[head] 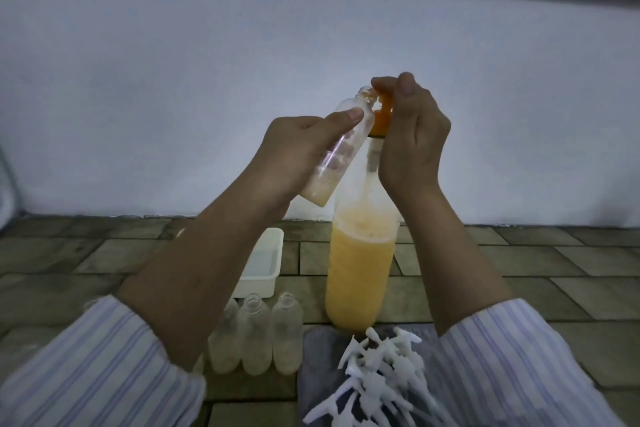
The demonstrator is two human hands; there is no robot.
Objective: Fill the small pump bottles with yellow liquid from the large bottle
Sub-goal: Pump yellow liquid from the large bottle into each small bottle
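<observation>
Left hand [294, 149] grips a small clear plastic bottle [332, 152], tilted, neck up to the right, a little pale liquid pooled at its base. Right hand [412, 135] pinches the orange pump top [486, 114] of the large bottle [360, 267], which stands upright on the tiled floor [519, 274], cloudy yellow liquid filling its lower half. Three more small bottles [254, 336] stand open in a row just left. Behind them, a white rectangular tray [266, 267]. White plastic pump heads [377, 378] lie heaped on grey cloth [322, 350].
</observation>
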